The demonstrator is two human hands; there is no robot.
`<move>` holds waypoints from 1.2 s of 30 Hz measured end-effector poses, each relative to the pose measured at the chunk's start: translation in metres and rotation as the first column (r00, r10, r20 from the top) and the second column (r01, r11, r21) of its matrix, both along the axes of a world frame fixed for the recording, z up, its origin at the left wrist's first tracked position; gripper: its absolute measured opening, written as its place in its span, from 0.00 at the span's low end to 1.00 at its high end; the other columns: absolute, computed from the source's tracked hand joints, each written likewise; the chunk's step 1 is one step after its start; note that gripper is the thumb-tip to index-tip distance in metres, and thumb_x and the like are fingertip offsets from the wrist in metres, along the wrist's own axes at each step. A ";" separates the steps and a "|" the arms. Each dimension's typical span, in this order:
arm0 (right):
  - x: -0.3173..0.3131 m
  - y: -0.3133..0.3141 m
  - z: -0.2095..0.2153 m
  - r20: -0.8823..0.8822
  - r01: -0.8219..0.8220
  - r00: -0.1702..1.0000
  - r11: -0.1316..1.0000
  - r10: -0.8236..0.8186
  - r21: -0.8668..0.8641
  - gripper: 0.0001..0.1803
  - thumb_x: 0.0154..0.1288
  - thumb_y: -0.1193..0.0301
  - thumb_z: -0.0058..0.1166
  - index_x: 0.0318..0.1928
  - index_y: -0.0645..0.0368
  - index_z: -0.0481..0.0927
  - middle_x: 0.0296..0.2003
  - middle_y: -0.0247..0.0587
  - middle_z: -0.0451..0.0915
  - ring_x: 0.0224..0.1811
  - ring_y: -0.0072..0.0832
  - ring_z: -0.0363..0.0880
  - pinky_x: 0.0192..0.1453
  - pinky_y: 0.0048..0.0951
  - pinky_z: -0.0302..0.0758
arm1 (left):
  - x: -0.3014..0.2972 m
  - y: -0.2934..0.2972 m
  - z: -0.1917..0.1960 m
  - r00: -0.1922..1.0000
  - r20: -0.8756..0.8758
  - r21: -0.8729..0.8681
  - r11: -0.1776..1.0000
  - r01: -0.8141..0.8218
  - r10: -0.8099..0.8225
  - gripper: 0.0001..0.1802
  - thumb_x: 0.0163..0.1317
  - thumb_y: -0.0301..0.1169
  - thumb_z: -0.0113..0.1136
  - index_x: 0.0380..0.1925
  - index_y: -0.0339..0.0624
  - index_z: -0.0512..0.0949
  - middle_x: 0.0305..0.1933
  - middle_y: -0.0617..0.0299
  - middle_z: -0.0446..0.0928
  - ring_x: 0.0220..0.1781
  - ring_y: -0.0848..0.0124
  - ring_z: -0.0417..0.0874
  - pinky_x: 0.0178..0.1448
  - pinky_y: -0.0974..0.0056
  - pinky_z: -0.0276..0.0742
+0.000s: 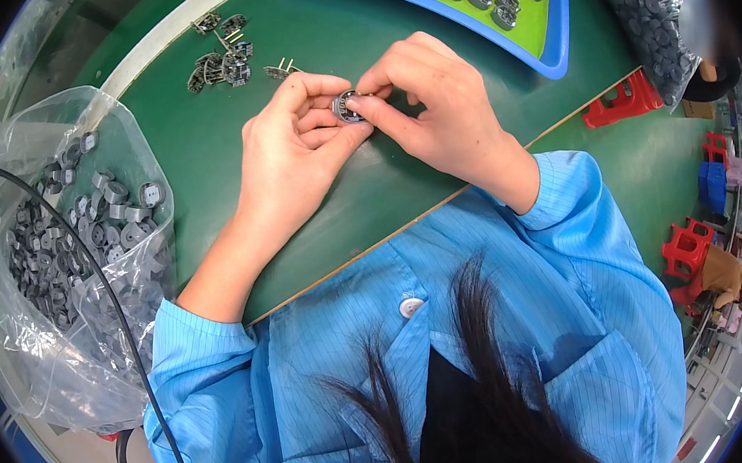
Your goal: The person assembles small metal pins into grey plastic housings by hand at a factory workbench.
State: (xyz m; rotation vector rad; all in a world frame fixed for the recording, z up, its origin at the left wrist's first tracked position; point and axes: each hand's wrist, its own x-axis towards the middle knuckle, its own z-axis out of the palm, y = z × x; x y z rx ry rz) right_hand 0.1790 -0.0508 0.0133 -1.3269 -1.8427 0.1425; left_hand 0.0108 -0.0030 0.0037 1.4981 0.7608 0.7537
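Note:
Over the green table (232, 155), my left hand (293, 150) grips a small round grey plastic housing (346, 107) between thumb and fingers. Its open face is turned up, and some board parts show inside. My right hand (435, 107) meets it from the other side, thumb on the housing's rim and fingers closed. Whether a separate small part sits between those right fingertips is hidden. Just beyond my left hand lies a loose small circuit board with pins (284, 69). Farther left is a little heap of similar circuit boards (222, 66).
A clear plastic bag (127, 120) of grey housings stands at the left, a black cable (96, 264) crossing it. At the far right, a blue tray (555, 61) with a green lining holds rows of filled housings. Beyond are another full bag (634, 6) and red stools (688, 248).

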 end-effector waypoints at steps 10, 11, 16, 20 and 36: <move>-0.010 -0.009 0.013 -0.326 -0.097 0.942 0.874 -0.073 -0.477 0.12 0.55 0.75 0.64 0.39 0.66 0.80 0.28 0.40 0.82 0.31 0.22 0.83 0.36 0.22 0.79 | -0.011 -0.008 0.005 0.992 -0.122 0.301 0.953 0.040 -0.003 0.15 0.53 0.20 0.67 0.40 0.33 0.74 0.36 0.55 0.81 0.36 0.74 0.85 0.41 0.71 0.83; -0.010 -0.010 0.011 -0.358 -0.120 0.933 0.896 -0.045 -0.427 0.12 0.54 0.76 0.64 0.39 0.66 0.80 0.28 0.39 0.82 0.31 0.22 0.83 0.36 0.21 0.79 | -0.011 -0.008 0.005 0.992 -0.123 0.343 0.938 0.055 -0.013 0.16 0.51 0.21 0.68 0.40 0.34 0.74 0.36 0.55 0.81 0.36 0.72 0.85 0.42 0.69 0.83; -0.006 -0.010 0.006 -0.422 -0.161 0.907 0.920 -0.006 -0.358 0.12 0.54 0.78 0.64 0.40 0.66 0.80 0.30 0.38 0.81 0.32 0.20 0.82 0.37 0.20 0.79 | -0.058 0.012 0.031 0.913 -0.338 0.773 0.621 0.132 0.227 0.17 0.51 0.26 0.63 0.43 0.39 0.75 0.42 0.53 0.78 0.46 0.57 0.80 0.52 0.59 0.76; 0.003 -0.020 -0.002 -0.480 -0.160 0.876 0.917 -0.038 -0.364 0.12 0.54 0.78 0.64 0.40 0.66 0.80 0.31 0.39 0.81 0.32 0.19 0.81 0.38 0.20 0.79 | -0.130 0.044 0.039 0.503 -0.457 0.879 0.458 0.131 0.733 0.22 0.54 0.30 0.60 0.50 0.36 0.72 0.49 0.44 0.74 0.51 0.48 0.74 0.57 0.51 0.69; 0.180 -0.013 0.000 0.083 0.581 0.803 0.806 -0.590 0.111 0.11 0.51 0.63 0.66 0.34 0.54 0.84 0.34 0.36 0.81 0.39 0.32 0.78 0.41 0.31 0.74 | -0.108 0.040 0.023 0.551 -0.615 0.717 0.690 0.094 0.564 0.19 0.63 0.27 0.53 0.55 0.40 0.73 0.52 0.52 0.76 0.55 0.56 0.75 0.60 0.58 0.67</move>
